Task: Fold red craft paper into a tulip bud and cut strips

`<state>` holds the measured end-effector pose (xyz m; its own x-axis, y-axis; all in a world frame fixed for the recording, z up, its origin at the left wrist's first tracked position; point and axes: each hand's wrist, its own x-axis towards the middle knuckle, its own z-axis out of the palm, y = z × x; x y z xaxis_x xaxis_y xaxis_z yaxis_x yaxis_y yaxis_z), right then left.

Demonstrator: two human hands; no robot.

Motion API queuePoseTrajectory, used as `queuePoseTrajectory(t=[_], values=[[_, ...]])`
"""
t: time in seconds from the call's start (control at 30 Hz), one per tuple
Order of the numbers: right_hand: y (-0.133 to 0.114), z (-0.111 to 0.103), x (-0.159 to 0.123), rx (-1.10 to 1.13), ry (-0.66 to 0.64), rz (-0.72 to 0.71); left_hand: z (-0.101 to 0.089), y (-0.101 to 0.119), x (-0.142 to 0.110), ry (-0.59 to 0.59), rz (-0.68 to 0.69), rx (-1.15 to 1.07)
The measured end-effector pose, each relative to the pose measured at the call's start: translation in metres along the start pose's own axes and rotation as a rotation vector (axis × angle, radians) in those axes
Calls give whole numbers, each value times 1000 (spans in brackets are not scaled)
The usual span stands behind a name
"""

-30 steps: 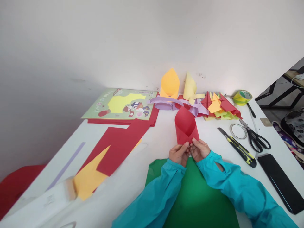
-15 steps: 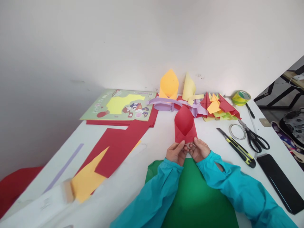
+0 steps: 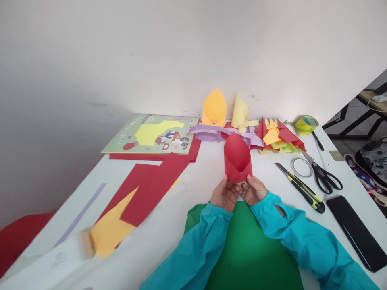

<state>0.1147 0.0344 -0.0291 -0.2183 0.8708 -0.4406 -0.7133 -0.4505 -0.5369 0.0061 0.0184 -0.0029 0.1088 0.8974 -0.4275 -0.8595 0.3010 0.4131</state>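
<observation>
Between my two hands is a red paper cone (image 3: 237, 159), rolled so that its sides overlap at the front and a pointed back stands up. My left hand (image 3: 224, 195) pinches its lower left corner, thumb in front and fingers beneath. At the lower right corner my right hand (image 3: 253, 191) grips it the same way. Both hands are close together above the near part of the table, just beyond a green sheet (image 3: 250, 245). Behind stand an orange rolled paper piece (image 3: 215, 105) and a pale yellow one (image 3: 240, 111), with purple paper strips (image 3: 208, 129) in front.
Folded paper pieces (image 3: 273, 135), tape (image 3: 306, 124), a utility knife (image 3: 299, 187), scissors (image 3: 325, 175), a clear tape ring (image 3: 292, 168) and a black case (image 3: 356, 233) lie right. Left are a green pad (image 3: 145, 151), red sheets (image 3: 151, 181), orange paper (image 3: 113, 229) and a purple strip (image 3: 80, 214).
The red paper's front opening looks wider and rounder, its lower edge now folded lower. My left thumb has shifted from the bottom middle to the left corner. My right hand stays about the same.
</observation>
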Motion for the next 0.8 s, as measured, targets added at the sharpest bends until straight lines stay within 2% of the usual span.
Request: queuePoseTrajectory(t=[0.07,0.2,0.47,0.8], values=[[1,0,2,4,25,-13,1,2,0,26,-53,-61],[2,0,2,3,30,-31,2,0,1,32,-69,-71],[-4,6,-6,-18,-45,-28,-1,-6,2,6,-29,-53],[3,0,1,-15,12,-48,-11,-10,5,-23,28,-9]])
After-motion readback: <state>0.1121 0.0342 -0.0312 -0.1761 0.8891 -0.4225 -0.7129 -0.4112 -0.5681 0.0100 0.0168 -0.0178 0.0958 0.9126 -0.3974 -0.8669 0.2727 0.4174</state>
